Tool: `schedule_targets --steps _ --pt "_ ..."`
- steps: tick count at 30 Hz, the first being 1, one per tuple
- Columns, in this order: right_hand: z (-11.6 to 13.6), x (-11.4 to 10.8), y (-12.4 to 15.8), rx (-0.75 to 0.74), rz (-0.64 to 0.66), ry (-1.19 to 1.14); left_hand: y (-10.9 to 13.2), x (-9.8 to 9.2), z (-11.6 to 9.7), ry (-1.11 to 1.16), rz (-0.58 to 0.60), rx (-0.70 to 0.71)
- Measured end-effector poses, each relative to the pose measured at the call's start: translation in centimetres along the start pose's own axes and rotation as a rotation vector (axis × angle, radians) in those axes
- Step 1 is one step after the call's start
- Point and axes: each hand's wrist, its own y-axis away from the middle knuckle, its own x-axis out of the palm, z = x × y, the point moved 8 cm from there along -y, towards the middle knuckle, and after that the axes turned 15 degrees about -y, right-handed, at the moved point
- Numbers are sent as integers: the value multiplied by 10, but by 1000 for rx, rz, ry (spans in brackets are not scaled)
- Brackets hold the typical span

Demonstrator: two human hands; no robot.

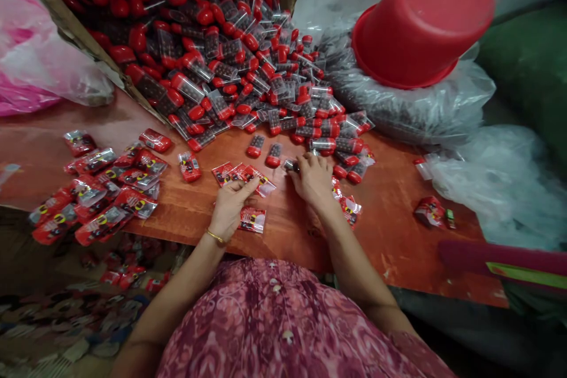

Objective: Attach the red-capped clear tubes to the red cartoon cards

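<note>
My left hand (233, 208) rests on the wooden tabletop (390, 236), its fingers pressing a red printed packet (241, 175) among several others. A further packet (252, 220) lies just below that hand. My right hand (312, 180) pinches a small clear plastic item (290, 165) at its fingertips. Directly ahead spreads a large heap of clear tubes with red caps (230, 71), and two loose tubes (261, 150) lie near my hands. A pile of sealed red packets (97, 192) sits to the left.
A red plastic basin (420, 26) lies tilted on a bulging clear bag of dark items (398, 109) at the back right. A cardboard box wall (66, 18) and pink plastic bag (39, 53) stand at the back left. Clear plastic sheeting (500, 183) lies right.
</note>
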Motion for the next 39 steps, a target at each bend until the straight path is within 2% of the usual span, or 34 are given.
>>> schedule_targets --steps 3,4,6,8,11,14,17,19,23,25,30,34,39 --pt "-4 9 7 -127 153 94 0 0 -1 37 7 -18" --pt "-3 9 14 -172 169 100 0 0 -1 55 10 -23" --pt "-5 2 29 -205 122 98 -1 -2 0 89 14 -27" --pt "-10 -11 44 -157 2 69 -2 -4 1 107 11 -30" --pt "-17 -19 57 14 -157 35 -3 -3 2 125 11 -39" --pt "-16 -6 55 138 -147 88 -2 2 2 151 45 -47" --pt "-11 8 46 173 -96 66 1 4 2 177 67 -58" --pt "-13 8 44 193 -93 -89 3 2 2 183 64 -59" --pt "-10 1 55 168 -26 -674 4 0 4 171 46 -61" --pt "-2 -6 64 157 23 -884 4 3 4 159 49 -55" --pt "19 -15 76 176 111 -1045 7 17 3 76 114 -11" --pt "26 -7 71 222 182 -1121 10 17 0 -14 134 44" --pt "23 5 70 331 223 -1258 9 15 -5 -47 122 121"
